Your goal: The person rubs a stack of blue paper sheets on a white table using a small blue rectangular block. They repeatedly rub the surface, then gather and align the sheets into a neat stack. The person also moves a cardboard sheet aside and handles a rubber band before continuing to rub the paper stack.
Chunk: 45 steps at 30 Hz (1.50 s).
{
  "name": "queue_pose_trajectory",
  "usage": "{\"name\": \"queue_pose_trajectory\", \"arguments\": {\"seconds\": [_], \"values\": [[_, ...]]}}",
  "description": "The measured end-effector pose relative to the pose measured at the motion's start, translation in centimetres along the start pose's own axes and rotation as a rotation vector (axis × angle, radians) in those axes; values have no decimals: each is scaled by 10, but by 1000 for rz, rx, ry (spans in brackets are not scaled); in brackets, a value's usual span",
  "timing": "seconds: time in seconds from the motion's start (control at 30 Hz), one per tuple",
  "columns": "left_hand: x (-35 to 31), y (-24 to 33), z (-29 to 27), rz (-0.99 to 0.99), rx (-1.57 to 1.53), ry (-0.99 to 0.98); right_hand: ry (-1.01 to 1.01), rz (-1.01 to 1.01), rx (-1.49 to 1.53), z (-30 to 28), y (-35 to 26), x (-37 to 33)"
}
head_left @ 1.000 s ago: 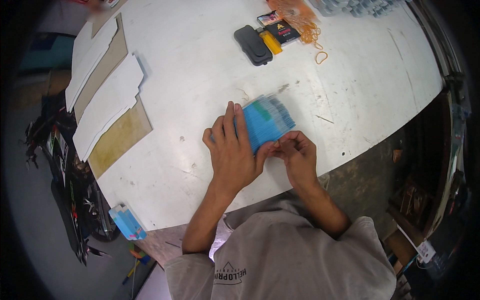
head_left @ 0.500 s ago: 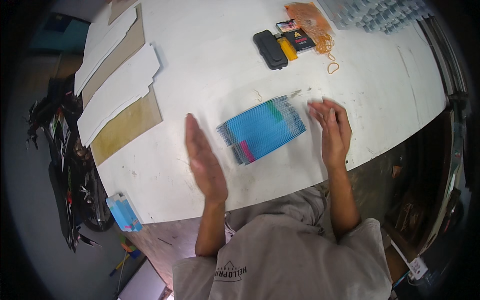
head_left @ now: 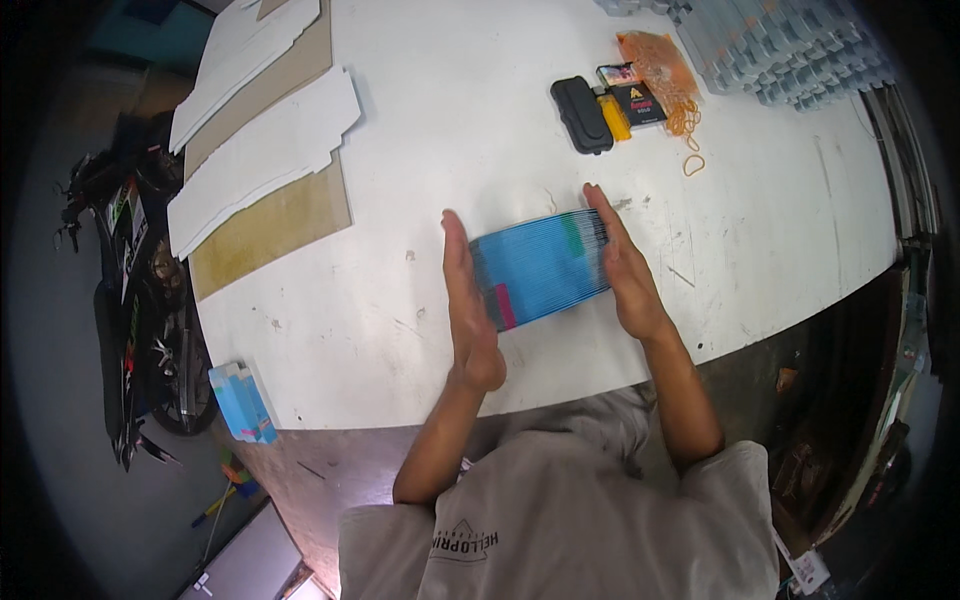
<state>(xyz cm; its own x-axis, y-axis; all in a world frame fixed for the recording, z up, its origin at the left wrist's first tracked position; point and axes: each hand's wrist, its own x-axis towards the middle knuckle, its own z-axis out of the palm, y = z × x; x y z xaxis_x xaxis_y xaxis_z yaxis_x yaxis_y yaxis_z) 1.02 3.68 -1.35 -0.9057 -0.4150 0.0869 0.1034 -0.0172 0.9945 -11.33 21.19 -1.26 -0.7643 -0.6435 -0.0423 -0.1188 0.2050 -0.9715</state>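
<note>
A row of thin blue flattened cartons (head_left: 540, 265), with a magenta patch near one end and a green one near the other, lies on the white table before me. My left hand (head_left: 470, 300) is held upright with its palm against the row's left end, fingers stretched out. Against the right end rests the palm of my right hand (head_left: 622, 270), its fingers also straight. The cartons' ends are level between both palms, and neither hand wraps its fingers round them.
Beyond the row lie a black case (head_left: 582, 115), a yellow lighter (head_left: 614, 118), a small black box (head_left: 638, 103) and rubber bands (head_left: 684, 118). White sheets (head_left: 270, 165) cover the left side. Grey-blue stacked pieces (head_left: 790, 45) fill the far right. A blue carton bundle (head_left: 242, 402) sits at the near left edge.
Both hands have come inward from apart and now touch the row's two ends. The carton ends, jagged before, are more even. The whole view has shifted slightly.
</note>
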Motion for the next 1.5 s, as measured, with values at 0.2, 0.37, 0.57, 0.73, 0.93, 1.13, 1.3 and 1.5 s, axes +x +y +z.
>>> {"name": "queue_pose_trajectory", "arguments": {"seconds": [0.2,0.37,0.57,0.73,0.93,1.13,1.3,1.5], "values": [[57,-1,-41,156,137,-239,124,194,257,32,-30,-83],[62,4,-48,327,572,-19,114,351,97,21,-20,-69],[-18,26,2,-116,758,101,-61,468,89,22,-18,-13],[26,31,-10,-82,703,-248,38,380,68,41,-6,-30],[10,28,9,-131,1190,-71,78,371,-57,57,-20,-29],[0,17,29,-107,1159,64,60,431,590,46,9,-42],[-2,21,28,-15,1169,-58,-4,592,1135,27,9,-38],[-5,23,30,7,1162,-108,61,527,826,25,10,-35]]}}
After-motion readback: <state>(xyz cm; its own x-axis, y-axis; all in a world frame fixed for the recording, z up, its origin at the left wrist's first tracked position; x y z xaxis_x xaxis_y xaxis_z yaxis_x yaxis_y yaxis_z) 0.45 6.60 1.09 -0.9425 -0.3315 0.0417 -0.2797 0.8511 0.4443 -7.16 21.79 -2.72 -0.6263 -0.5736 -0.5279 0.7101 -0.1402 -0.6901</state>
